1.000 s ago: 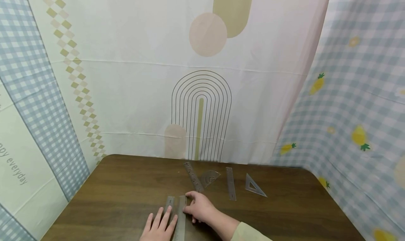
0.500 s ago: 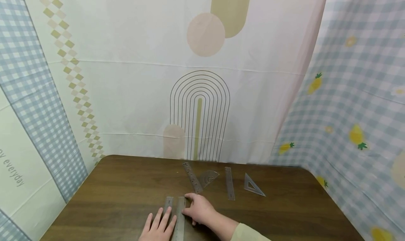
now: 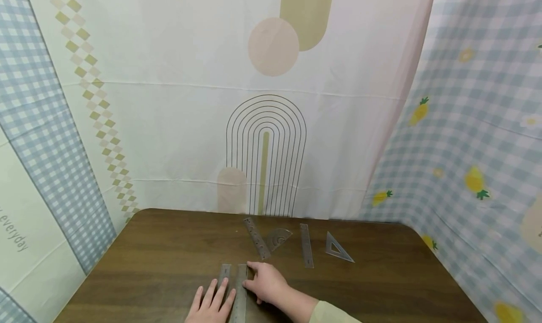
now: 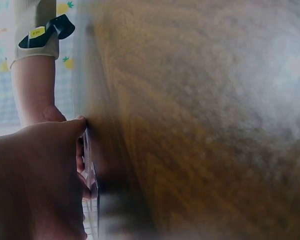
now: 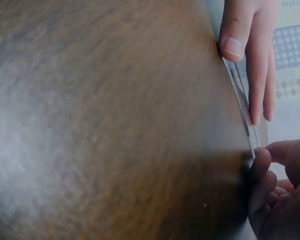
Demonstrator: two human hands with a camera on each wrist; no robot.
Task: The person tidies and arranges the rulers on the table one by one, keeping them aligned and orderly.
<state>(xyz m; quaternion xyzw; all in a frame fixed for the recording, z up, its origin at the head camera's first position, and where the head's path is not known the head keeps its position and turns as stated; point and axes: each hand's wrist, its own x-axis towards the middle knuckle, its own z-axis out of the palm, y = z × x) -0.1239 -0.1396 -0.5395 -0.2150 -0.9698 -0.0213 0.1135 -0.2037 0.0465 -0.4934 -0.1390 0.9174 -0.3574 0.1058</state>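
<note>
Left hand: Laid flat, the left hand (image 3: 209,308) spreads straight fingers over the left ruler (image 3: 226,270), gripping nothing; I read it as an anchor against sliding.
Right hand: Fingers bent, the right hand (image 3: 267,282) appears to pinch the pale ruler (image 3: 240,297) along its right edge near the far end, a hold I judge suited to fine steering.
Rulers in work: The pale ruler lies between the hands, just beside the left ruler, far ends about level; I cannot see their near ends from the head.
Beyond the hands: Past the right hand on the worktop (image 3: 169,252) lie a tilted ruler (image 3: 256,239), a protractor (image 3: 280,238), another ruler (image 3: 306,246) and a set square (image 3: 344,255), probably parked there to leave both hands room.
</note>
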